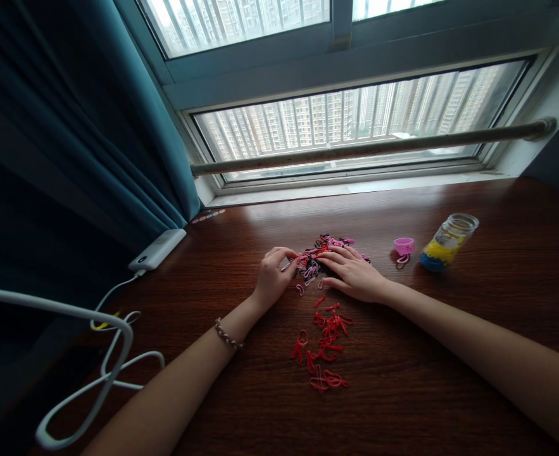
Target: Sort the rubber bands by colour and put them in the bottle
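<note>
A mixed pile of small elastic hair ties [311,271] in pink, red, black and pale purple lies on the brown wooden table. At its left edge my left hand [274,272] is closed in a pinch, thumb and forefinger together at a pale pink hair tie [285,264]. My right hand [352,272] rests palm down on the pile's right side, fingers stretched out and apart, covering part of it. Nearer to me is a loose, separate group of red hair ties [329,329], spread in a rough column between my forearms.
To the right stand a small pink cup [404,246] and a tilted-looking glass jar [445,244] with yellow and blue contents. At left lie a white power bank [158,249] and a looping white cable [127,339]. A window with a rail [374,149] borders the table's far side.
</note>
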The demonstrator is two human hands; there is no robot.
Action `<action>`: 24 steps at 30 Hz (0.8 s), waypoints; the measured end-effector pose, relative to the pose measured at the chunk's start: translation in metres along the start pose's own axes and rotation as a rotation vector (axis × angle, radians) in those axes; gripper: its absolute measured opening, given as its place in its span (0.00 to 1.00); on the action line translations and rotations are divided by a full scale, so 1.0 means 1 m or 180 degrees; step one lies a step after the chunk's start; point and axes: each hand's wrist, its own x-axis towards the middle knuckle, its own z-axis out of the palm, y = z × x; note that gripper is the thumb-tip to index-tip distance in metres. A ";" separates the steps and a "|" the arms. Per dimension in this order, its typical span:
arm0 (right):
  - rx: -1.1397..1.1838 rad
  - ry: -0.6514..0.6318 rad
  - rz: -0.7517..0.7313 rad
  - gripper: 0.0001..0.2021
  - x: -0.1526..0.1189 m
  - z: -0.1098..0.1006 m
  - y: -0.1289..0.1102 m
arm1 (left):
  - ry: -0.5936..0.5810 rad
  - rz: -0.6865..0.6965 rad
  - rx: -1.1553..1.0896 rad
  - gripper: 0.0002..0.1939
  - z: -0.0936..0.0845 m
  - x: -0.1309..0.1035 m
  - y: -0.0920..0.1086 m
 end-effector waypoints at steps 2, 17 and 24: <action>0.0149 0.0138 0.0001 0.24 0.000 0.000 0.002 | -0.0008 -0.0006 -0.0011 0.04 0.000 0.000 0.000; 0.1934 0.1572 0.1206 0.06 -0.003 -0.001 0.014 | -0.0193 0.0334 -0.0145 0.03 -0.004 -0.001 0.005; 0.2358 0.1614 0.1499 0.06 -0.002 0.001 0.016 | -0.0705 0.0815 -0.0544 0.03 -0.006 -0.008 0.032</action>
